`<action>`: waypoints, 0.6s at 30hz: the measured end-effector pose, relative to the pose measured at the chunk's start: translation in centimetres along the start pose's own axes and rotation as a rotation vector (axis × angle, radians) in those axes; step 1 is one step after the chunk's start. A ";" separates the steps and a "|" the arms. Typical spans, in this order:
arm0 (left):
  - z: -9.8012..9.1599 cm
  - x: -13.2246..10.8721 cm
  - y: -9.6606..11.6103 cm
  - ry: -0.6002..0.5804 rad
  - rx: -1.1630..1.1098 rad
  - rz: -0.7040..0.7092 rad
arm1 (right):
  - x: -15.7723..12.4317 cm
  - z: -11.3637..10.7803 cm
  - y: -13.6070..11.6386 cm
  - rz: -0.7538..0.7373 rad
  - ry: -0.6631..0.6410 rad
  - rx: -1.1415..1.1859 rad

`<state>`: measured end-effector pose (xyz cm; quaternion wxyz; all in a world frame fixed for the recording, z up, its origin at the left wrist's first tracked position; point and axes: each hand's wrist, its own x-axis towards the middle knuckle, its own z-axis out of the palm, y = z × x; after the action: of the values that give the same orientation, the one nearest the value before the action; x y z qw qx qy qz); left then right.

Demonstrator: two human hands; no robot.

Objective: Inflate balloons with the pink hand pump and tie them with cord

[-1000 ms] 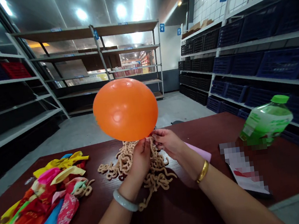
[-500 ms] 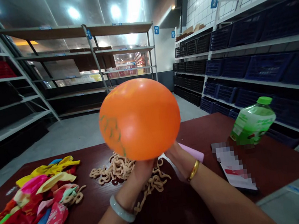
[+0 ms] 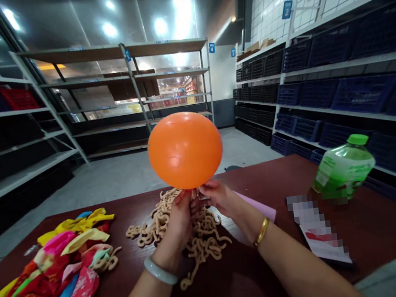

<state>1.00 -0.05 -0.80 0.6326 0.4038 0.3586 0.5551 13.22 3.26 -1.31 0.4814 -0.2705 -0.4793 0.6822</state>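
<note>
An inflated orange balloon point(image 3: 185, 150) stands upright in front of me above the table. Directly under it, my left hand point(image 3: 183, 214) is closed around the balloon's neck. My right hand point(image 3: 219, 195) pinches at the same spot from the other side, its fingertips close to the left ones. The neck itself is mostly hidden by fingers. Beneath both hands lies a loose heap of beige, curly cord-like strands point(image 3: 208, 246). To the left is a pile of uninflated coloured balloons point(image 3: 51, 277), with a few beige strands beside it.
On the dark red table point(image 3: 257, 276) are a pink cylinder-like object point(image 3: 257, 206), a phone point(image 3: 322, 234) and a green-capped bottle point(image 3: 344, 166) on the right. Shelves with dark blue crates point(image 3: 360, 92) line the right side; a mostly bare rack point(image 3: 103, 81) stands behind.
The balloon appears smaller, with its printed side turned out of sight. My hands, hidden behind it before, now show below it at the neck. The view has tilted up slightly.
</note>
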 end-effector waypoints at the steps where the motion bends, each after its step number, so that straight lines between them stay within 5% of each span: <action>1: -0.3 0.1 0.2 0.017 0.008 -0.012 | -0.1 0.0 0.1 0.032 -0.023 0.049; 7: -0.1 0.0 0.0 -0.026 0.117 -0.117 | -0.1 -0.5 0.8 0.165 -0.024 0.183; 12: -0.4 0.1 -0.1 -0.022 0.088 -0.180 | 0.2 -0.2 1.3 0.081 0.027 0.145; 18: -1.4 0.7 0.0 0.066 0.049 -0.105 | 4.5 -1.2 0.8 0.055 0.161 0.124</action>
<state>-0.20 0.83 -1.36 0.6388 0.3810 0.4135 0.5252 12.14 7.74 -2.08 0.5153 -0.3073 -0.3882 0.6996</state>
